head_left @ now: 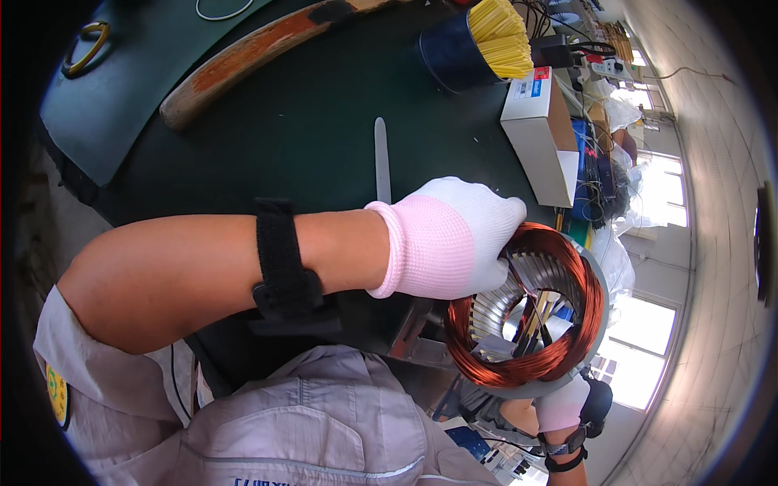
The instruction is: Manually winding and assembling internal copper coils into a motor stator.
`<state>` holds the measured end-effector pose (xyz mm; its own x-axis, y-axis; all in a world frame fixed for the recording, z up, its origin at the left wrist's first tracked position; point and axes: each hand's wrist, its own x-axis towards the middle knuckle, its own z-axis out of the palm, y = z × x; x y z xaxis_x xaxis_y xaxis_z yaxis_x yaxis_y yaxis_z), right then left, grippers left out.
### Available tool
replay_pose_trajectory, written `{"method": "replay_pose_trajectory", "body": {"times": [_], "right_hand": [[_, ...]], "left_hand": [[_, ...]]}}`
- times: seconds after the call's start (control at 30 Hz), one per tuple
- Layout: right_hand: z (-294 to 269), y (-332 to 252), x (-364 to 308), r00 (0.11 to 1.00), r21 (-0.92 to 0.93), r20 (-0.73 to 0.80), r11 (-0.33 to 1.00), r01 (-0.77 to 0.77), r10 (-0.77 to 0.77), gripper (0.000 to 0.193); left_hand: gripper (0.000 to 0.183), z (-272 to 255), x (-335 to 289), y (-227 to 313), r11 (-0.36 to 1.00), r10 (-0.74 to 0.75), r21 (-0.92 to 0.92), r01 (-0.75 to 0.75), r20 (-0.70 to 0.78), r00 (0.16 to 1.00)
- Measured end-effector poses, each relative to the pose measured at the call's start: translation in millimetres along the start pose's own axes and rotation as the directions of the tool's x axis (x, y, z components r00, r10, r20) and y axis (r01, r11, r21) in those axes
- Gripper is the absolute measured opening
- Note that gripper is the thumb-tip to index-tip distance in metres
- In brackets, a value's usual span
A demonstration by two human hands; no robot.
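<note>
A motor stator [602, 304] with a thick ring of copper windings [523, 374] stands tilted at the right, its round opening facing me. Slot liners and metal teeth line its inside, and some pale strips show within the bore. My left hand [466, 235], in a white and pink knit glove, is closed at the upper left of the copper ring, its fingers curled over the edge and partly hidden. At the lower right, my right hand [562, 403], gloved alike, holds the stator's outer rim; its fingertips are hidden behind the stator.
On the dark green table [308, 154] lie a flat grey blade-like strip [381, 158] and a worn wooden bar [235, 65]. A dark blue cup [455, 53] holds yellow sticks [501, 40]. A white box [539, 138], cables and plastic bags crowd the right side.
</note>
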<state>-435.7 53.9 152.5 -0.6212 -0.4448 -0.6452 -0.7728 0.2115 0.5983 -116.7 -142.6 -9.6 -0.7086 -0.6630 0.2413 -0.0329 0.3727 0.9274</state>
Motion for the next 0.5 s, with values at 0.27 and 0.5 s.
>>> {"method": "replay_pose_trajectory", "body": {"times": [0.27, 0.5], "right_hand": [[-12.8, 1.1, 3.0, 0.995, -0.022, -0.087, 0.998, 0.056, -0.058, 0.079], [-10.7, -4.1, 15.2, 0.988, -0.015, -0.110, 0.994, 0.104, -0.105, 0.076]], "left_hand": [[0.029, 6.2, -2.2, -4.8, 0.988, 0.003, -0.157, 0.004, 0.040, 0.999], [0.028, 11.2, 1.1, -3.0, 0.983, 0.015, -0.185, -0.014, 0.006, 1.000]]}}
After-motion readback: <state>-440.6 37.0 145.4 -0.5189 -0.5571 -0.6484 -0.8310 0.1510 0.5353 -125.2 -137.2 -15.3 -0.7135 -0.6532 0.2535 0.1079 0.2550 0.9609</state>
